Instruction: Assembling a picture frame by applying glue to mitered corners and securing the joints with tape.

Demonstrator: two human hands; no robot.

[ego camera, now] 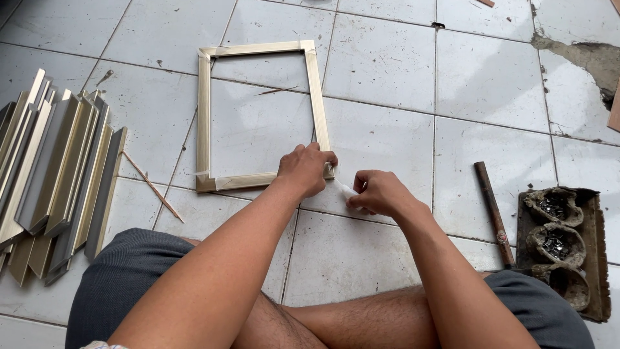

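Here, both hands work a gold frame (261, 116) on white floor tiles (491, 84)

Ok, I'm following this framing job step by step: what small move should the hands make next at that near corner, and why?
Probably draw the white strip snug over the frame corner and press it flat. The left hand already pins that corner to the tiled floor, the right hand pinches the strip's loose end, and the other three corners look wrapped.

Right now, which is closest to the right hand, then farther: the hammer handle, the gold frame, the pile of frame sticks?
1. Gold frame, just left of the right hand.
2. Hammer handle, to its right.
3. Pile of frame sticks, far left.
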